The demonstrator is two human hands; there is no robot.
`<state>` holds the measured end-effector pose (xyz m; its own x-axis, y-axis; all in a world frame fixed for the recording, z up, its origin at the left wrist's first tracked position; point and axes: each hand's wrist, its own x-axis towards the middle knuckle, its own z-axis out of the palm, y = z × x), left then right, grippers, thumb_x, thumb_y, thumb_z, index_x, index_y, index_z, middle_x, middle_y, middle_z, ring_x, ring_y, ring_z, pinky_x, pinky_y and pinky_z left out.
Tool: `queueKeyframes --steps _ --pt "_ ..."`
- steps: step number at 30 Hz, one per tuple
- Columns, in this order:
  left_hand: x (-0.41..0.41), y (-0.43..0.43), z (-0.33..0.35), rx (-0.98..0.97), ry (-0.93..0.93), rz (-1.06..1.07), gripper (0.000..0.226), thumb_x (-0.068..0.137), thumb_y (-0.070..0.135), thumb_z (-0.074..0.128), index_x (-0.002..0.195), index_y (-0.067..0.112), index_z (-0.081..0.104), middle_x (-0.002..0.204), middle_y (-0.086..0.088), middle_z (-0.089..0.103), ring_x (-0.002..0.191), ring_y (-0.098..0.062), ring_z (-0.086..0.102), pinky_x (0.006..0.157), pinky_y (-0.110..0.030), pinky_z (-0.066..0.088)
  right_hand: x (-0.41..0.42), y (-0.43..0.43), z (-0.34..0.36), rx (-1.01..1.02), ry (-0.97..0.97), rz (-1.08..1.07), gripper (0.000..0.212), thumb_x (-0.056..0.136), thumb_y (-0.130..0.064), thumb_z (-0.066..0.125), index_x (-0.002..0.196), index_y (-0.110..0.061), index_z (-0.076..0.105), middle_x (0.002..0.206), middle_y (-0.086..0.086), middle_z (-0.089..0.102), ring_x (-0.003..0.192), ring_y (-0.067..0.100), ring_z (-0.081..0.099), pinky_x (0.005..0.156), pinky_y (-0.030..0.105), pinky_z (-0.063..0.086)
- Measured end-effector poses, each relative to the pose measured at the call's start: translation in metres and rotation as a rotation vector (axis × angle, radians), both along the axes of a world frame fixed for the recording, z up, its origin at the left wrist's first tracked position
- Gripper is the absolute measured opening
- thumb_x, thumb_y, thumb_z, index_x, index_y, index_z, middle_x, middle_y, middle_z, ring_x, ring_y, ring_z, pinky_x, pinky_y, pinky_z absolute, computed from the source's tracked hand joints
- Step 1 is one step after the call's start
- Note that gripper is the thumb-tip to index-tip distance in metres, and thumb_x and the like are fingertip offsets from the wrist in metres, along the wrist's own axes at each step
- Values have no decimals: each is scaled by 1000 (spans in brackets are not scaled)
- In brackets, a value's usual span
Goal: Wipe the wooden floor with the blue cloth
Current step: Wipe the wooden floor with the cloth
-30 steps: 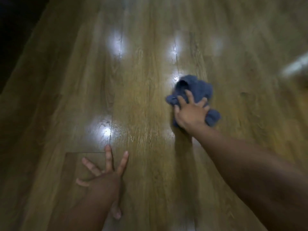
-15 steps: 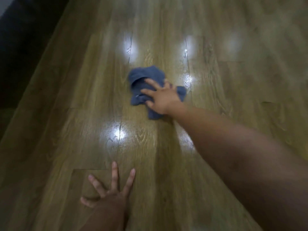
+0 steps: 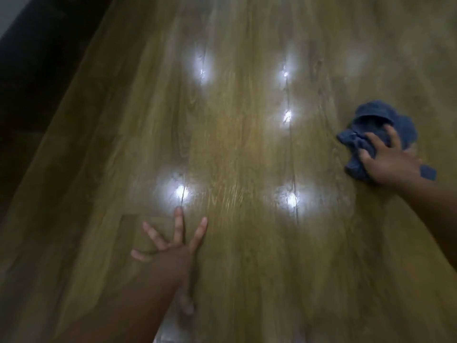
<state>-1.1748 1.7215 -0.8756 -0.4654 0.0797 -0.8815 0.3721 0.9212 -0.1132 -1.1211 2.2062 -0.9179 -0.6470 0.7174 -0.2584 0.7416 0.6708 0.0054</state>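
A crumpled blue cloth point(image 3: 376, 121) lies on the glossy wooden floor point(image 3: 235, 144) at the right of the view. My right hand point(image 3: 390, 164) presses down on the cloth with spread fingers, and my arm reaches in from the lower right. A small corner of cloth shows beside my wrist. My left hand point(image 3: 173, 253) lies flat on the floor at the lower middle, fingers fanned out, holding nothing.
Several bright light reflections shine on the planks between my hands. A dark strip point(image 3: 37, 82) runs along the floor's left edge. The floor stretches on ahead and to the right.
My right hand slid the cloth left across the planks, then swept it far to the right. My left hand stayed planted on the floor.
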Motion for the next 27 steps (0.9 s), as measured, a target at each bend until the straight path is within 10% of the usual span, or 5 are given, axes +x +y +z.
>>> queueKeyframes --steps 12,16,21,27 --pt "9 -9 -1 108 79 -49 161 49 47 96 118 60 -49 125 -3 -69 120 -68 -39 105 -80 21 185 -159 18 -12 96 76 69 86 -62 23 149 -40 40 165 -14 11 141 46 21 112 58 22" --pt "-34 -15 -2 629 587 -87 95 77 67 69 152 31 23 161 -7 21 145 -34 27 116 -52 31 215 -217 13 22 190 354 54 92 -55 36 136 -34 60 156 0 42 126 55 37 96 61 34" --pt "-74 -1 -50 614 737 -159 71 96 67 20 157 31 10 168 1 2 153 -28 -6 120 -62 -5 138 -218 4 -89 355 843 81 80 -53 58 154 -41 27 159 -9 33 129 46 47 96 61 44" --pt "-78 2 -70 681 805 -133 69 93 63 26 150 26 31 164 -4 21 152 -36 9 116 -69 5 -51 -185 -4 -44 413 418 94 72 -62 49 155 -22 33 163 15 24 132 47 45 105 57 38"
